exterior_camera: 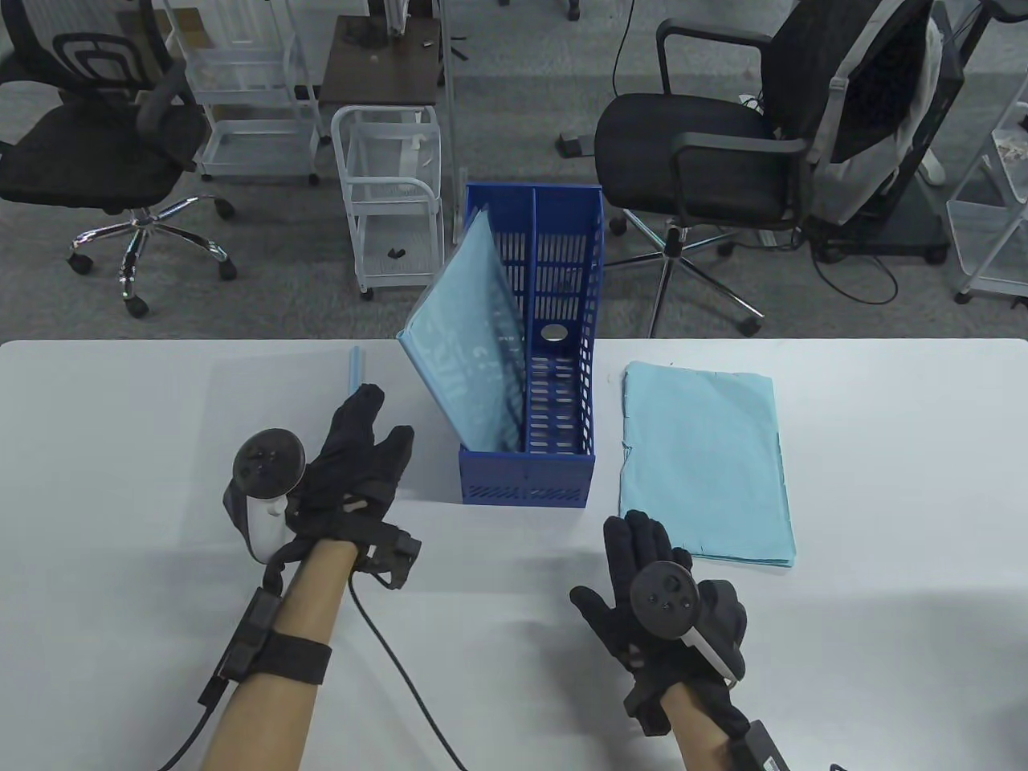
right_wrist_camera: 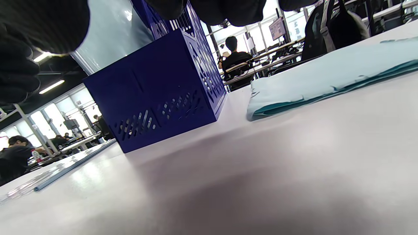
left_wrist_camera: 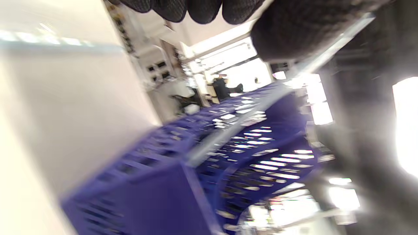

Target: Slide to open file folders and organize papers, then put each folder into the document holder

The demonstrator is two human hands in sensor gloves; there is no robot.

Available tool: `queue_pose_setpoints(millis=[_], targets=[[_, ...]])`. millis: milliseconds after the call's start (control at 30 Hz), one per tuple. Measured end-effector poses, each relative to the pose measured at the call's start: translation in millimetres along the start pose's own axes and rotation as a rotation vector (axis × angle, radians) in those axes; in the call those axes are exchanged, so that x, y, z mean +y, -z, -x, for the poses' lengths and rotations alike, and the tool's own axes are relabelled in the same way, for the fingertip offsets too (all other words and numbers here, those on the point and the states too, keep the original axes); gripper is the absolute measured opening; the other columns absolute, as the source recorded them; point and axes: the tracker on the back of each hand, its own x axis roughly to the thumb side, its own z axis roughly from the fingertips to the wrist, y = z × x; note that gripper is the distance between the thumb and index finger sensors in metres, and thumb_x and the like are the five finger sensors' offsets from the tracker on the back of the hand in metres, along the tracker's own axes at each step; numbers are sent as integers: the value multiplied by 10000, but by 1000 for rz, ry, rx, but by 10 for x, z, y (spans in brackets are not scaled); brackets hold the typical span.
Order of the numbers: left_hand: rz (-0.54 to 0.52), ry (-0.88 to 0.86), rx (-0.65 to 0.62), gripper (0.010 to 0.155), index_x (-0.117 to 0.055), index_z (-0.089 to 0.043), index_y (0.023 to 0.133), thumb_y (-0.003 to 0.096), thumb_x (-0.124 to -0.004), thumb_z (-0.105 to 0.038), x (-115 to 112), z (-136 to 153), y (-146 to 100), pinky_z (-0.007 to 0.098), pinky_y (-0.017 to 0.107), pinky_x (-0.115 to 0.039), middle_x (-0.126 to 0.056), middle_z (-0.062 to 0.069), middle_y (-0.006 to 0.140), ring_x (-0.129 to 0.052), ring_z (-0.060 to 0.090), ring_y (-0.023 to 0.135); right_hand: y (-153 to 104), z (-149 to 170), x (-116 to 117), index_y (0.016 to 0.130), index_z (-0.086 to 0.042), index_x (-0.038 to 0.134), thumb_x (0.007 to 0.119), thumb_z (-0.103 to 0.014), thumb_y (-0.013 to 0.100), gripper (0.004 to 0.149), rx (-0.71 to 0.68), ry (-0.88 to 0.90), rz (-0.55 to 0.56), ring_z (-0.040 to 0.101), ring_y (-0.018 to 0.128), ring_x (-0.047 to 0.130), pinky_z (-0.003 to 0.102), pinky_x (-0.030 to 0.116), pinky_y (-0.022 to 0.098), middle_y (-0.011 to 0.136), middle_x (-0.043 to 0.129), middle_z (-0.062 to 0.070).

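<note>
Hovering with fingers relaxed, your left hand holds nothing, the document holder just right; your right hand likewise, papers ahead.

One blue perforated plastic document holder, one translucent blue folder inside it, one light-blue paper stack, one slim blue sliding bar, two black office chairs.

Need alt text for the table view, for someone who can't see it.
A blue document holder stands mid-table with a light blue folder leaning in its left compartment. Blue papers lie flat to its right. The left hand and right hand hover open, holding nothing.
</note>
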Motion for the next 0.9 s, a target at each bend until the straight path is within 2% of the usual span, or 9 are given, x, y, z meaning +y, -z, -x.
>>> queue_pose_setpoints(millis=[100,200,300,367,433,500,600,767,900], targets=[[48,298,290,728,-573,-271,1109,459,-873,-402,-43,205,125,537,810,-552,-540,35,1195,-571,367,1119,3,-26,18,1055,-263,333,711,-669,396,862,-2,-3,-8,375,1089,389,613,375,746,1180,313,75],[12,531,468,781,-538,-258,1117,448,-881,-470,-174,399,273,536,803,-559,-522,49,1193,-562,374,1112,-9,-64,29,1056,-263,338,712,-670,395,861,-22,-21,-16,376,1088,394,612,379,746,1180,320,74],[-35,717,580,816,-522,-261,1118,434,-890,-509,-283,530,426,538,800,-562,-527,48,1189,-563,370,1111,-24,-100,17,1056,-265,342,712,-668,396,858,-36,-8,-14,374,1090,394,611,378,748,1181,322,72],[-13,831,661,838,-507,-262,1122,426,-889,-533,-352,578,536,543,802,-561,-545,53,1188,-575,373,1110,-33,-119,2,1057,-268,345,712,-668,397,855,-40,-13,-8,372,1091,392,610,376,749,1182,322,70],[3,934,712,841,-519,-255,1119,420,-896,-531,-421,590,626,539,778,-622,-634,71,1157,-682,380,1064,-38,-127,-7,1058,-269,347,711,-667,397,853,-41,-16,-5,374,1091,394,611,377,749,1182,322,70],[12,1044,758,830,-515,-248,1118,422,-857,-544,-482,555,697,522,756,-681,-649,72,1142,-757,362,1025,-40,-130,-12,1058,-270,348,712,-666,398,852,-42,-17,-3,375,1090,398,614,380,749,1182,323,72],[14,1067,787,809,-563,-210,1101,408,-861,-501,-515,543,811,518,732,-720,-696,114,1096,-816,388,952,-38,-125,-11,1058,-270,350,711,-664,399,849,-40,-21,-2,378,1089,400,618,383,746,1182,324,72],[-25,1143,793,784,-693,-174,1047,354,-889,-485,-516,533,950,513,659,-803,-818,125,990,-929,377,839,-23,-97,11,1058,-273,360,713,-662,399,843,-33,-2,0,377,1090,409,621,389,747,1181,333,70],[-64,1199,805,724,-748,-167,1009,354,-879,-447,-529,542,1015,490,608,-852,-881,112,922,-990,350,768,-13,-90,50,1056,-272,368,714,-661,398,840,-33,-15,-7,377,1087,420,624,394,744,1179,342,71]])
